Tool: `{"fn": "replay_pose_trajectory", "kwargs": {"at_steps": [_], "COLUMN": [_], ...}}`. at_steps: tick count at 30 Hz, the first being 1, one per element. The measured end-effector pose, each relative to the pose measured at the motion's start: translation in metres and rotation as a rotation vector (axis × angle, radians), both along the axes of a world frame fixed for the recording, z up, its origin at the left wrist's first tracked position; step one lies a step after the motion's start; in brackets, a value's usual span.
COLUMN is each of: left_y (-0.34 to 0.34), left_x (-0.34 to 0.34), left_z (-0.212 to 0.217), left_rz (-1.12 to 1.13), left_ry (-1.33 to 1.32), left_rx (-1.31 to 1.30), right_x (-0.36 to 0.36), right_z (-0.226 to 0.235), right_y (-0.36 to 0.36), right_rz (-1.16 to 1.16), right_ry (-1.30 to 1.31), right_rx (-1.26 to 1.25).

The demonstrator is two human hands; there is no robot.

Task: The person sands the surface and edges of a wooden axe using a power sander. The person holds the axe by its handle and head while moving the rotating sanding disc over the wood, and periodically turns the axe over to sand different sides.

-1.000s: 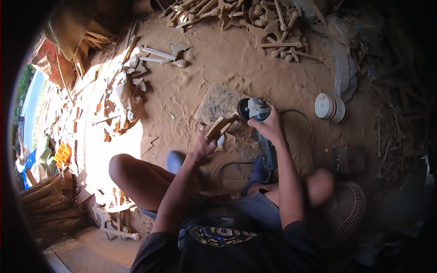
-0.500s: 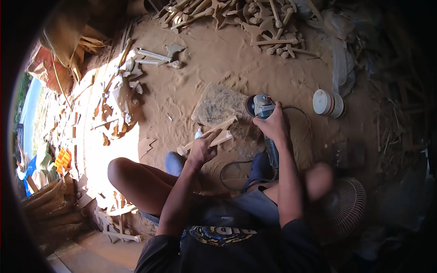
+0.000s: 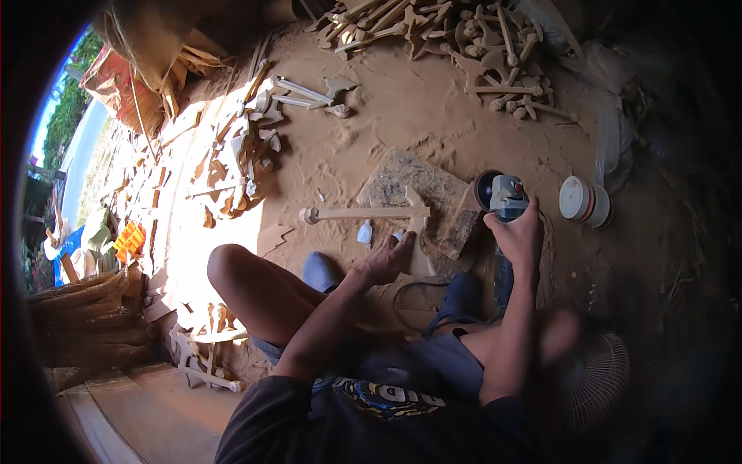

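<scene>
My left hand (image 3: 380, 263) is closed on a pale carved wooden piece (image 3: 363, 213). The piece has a long straight shaft, a knob at its left end and a flat curved part at its right, where my fingers grip. Its right end lies over a worn, dusty slab (image 3: 390, 176). In my right hand (image 3: 519, 236) is an angle grinder (image 3: 506, 199), my fingers wrapped round its body. The grinder's round dark disc (image 3: 485, 189) faces left, beside the slab and apart from the wooden piece. Whether the disc spins, I cannot tell.
A small white bottle (image 3: 365, 232) lies near my left hand. Wooden pieces are heaped (image 3: 502, 62) at the far side, with more scattered (image 3: 232, 166) at left. A white tub (image 3: 573, 199) stands right of the grinder. A fan (image 3: 599, 379) is at lower right, and a cord (image 3: 402, 294) loops near my feet.
The wooden piece has turned from slanting beneath my left hand to lying crosswise, its shaft pointing left. My right hand still holds the grinder. The whole view has shifted.
</scene>
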State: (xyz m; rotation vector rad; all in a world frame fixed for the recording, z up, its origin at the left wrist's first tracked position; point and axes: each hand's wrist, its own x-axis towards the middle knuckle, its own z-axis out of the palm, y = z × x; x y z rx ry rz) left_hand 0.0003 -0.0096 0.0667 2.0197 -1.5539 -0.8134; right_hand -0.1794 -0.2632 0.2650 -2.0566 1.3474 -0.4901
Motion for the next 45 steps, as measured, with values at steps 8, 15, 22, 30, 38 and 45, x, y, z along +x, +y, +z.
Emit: {"fn": "replay_pose_trajectory", "kwargs": {"at_steps": [8, 15, 22, 30, 38, 45], "left_y": [-0.017, -0.033, 0.026, 0.018, 0.065, 0.081], "left_x": [0.000, 0.011, 0.105, 0.050, -0.009, -0.036], "left_z": [-0.021, -0.026, -0.093, 0.036, 0.084, 0.101], "left_rz": [0.011, 0.625, -0.175, -0.149, -0.043, -0.115], "left_ry": [0.175, -0.563, -0.479, -0.185, -0.637, -0.816], "left_rx": [-0.140, -0.205, -0.523, -0.129, -0.138, -0.200], "right_x": [-0.023, -0.057, -0.043, -0.074, -0.054, -0.071], "right_z": [0.023, 0.021, 0.041, 0.028, 0.043, 0.050], "right_y": [-0.003, -0.016, -0.002, -0.021, -0.007, 0.002], "right_rz": [-0.057, -0.140, -0.081, -0.162, -0.135, -0.140], "right_ry": [0.011, 0.091, -0.046, -0.016, -0.154, -0.196], "right_rx": [0.014, -0.043, -0.048, -0.073, -0.049, -0.114]}}
